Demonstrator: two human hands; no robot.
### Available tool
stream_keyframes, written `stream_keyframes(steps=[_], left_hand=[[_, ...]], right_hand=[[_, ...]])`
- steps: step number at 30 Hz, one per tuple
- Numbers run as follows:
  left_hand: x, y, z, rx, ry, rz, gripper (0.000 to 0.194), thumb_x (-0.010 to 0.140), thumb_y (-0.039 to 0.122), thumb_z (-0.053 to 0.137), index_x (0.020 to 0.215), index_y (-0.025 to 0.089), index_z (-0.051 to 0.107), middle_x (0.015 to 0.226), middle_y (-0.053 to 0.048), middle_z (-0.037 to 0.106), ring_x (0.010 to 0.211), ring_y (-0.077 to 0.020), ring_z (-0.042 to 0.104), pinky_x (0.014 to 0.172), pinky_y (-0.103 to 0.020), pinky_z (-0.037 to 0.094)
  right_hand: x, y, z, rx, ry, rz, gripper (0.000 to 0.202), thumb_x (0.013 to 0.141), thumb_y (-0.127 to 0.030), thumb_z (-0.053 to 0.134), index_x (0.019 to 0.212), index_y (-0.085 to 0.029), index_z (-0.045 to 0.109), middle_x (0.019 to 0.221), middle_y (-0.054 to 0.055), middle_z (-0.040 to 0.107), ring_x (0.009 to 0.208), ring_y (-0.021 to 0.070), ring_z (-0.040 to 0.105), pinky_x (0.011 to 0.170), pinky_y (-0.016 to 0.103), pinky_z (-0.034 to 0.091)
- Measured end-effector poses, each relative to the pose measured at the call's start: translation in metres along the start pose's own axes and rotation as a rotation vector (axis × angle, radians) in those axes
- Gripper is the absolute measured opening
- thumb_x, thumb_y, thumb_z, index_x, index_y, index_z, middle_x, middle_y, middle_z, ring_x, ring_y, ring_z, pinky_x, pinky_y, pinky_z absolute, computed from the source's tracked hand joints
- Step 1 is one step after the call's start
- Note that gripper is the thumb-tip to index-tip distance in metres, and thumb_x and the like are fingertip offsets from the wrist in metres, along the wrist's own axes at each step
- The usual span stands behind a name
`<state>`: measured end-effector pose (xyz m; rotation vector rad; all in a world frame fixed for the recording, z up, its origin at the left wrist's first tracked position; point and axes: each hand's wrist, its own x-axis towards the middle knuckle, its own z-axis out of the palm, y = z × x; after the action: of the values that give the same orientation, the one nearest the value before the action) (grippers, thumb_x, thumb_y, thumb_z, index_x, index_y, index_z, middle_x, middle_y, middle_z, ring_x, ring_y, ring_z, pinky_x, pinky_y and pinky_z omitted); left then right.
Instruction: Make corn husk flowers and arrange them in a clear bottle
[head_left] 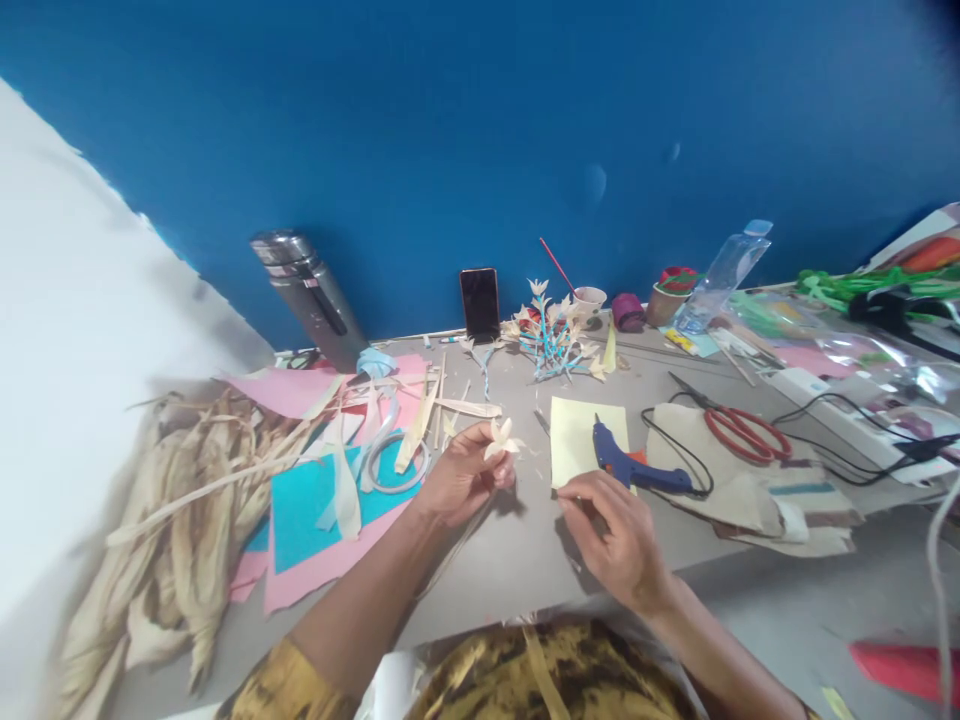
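Between the fingertips of my left hand is a small cream flower that looks made of dried husk, its pointed petals facing up. My right hand is at the near edge of a pale yellow paper sheet, fingers bent and drawn together. What they hold, if anything, I cannot make out. A blue glue gun lies on that sheet, just beyond my right knuckles. Behind both hands stands a bunch of similar cream flowers on blue-wrapped stems.
Dried husks heap at the left beside blue felt and pink sheets. A steel flask and a phone stand near the wall. Red-handled scissors lie on folded cloth at right. A clear bottle leans behind; cables trail rightward.
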<state>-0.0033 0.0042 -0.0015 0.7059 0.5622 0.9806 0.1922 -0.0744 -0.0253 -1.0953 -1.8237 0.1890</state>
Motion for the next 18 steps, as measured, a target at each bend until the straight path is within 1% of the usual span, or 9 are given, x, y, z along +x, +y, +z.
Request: stream_keyframes(steps=[3,7,11,14,18], left_hand=[[-0.001,0.001,0.001,0.01,-0.006,0.001,0.029,0.063,0.017,0.089,0.071,0.016,0.061,0.07,0.001,0.06,0.052,-0.0059,0.048,0.053,-0.023,0.035],[0.001,0.0,-0.001,0.046,0.022,0.016,0.026,0.064,0.018,0.089,0.071,0.016,0.064,0.068,0.001,0.059,0.051,-0.0067,0.048,0.053,-0.023,0.035],[0.004,-0.002,-0.006,0.054,0.032,0.029,0.027,0.063,0.024,0.091,0.071,0.016,0.066,0.065,0.002,0.059,0.051,-0.0068,0.048,0.053,-0.023,0.035],[0.005,-0.004,-0.008,0.048,0.022,0.042,0.028,0.063,0.025,0.092,0.07,0.016,0.066,0.064,0.002,0.058,0.051,-0.0064,0.048,0.054,-0.023,0.035],[0.004,-0.004,-0.007,0.054,0.018,0.048,0.025,0.066,0.025,0.089,0.071,0.016,0.066,0.065,0.002,0.06,0.05,-0.0065,0.048,0.053,-0.024,0.035]], right_hand=[[-0.014,0.004,0.004,-0.003,-0.052,0.005,0.012,0.093,-0.009,0.054,0.092,-0.02,0.059,0.077,0.003,0.066,0.068,0.0161,0.061,0.06,0.027,0.048],[-0.025,0.008,0.009,-0.026,-0.069,0.02,0.013,0.094,-0.01,0.053,0.091,-0.02,0.06,0.076,0.004,0.066,0.068,0.0168,0.061,0.061,0.028,0.049],[-0.026,0.007,0.01,-0.039,-0.067,0.009,0.014,0.094,-0.01,0.052,0.09,-0.02,0.061,0.075,0.004,0.066,0.068,0.0168,0.061,0.061,0.028,0.049],[-0.023,0.004,0.009,-0.031,-0.059,-0.002,0.014,0.094,-0.009,0.053,0.09,-0.02,0.06,0.074,0.003,0.066,0.066,0.0161,0.061,0.06,0.027,0.048],[-0.019,0.003,-0.002,-0.031,-0.052,-0.007,0.014,0.093,-0.008,0.054,0.091,-0.02,0.06,0.076,0.003,0.067,0.067,0.0161,0.061,0.061,0.027,0.049]])
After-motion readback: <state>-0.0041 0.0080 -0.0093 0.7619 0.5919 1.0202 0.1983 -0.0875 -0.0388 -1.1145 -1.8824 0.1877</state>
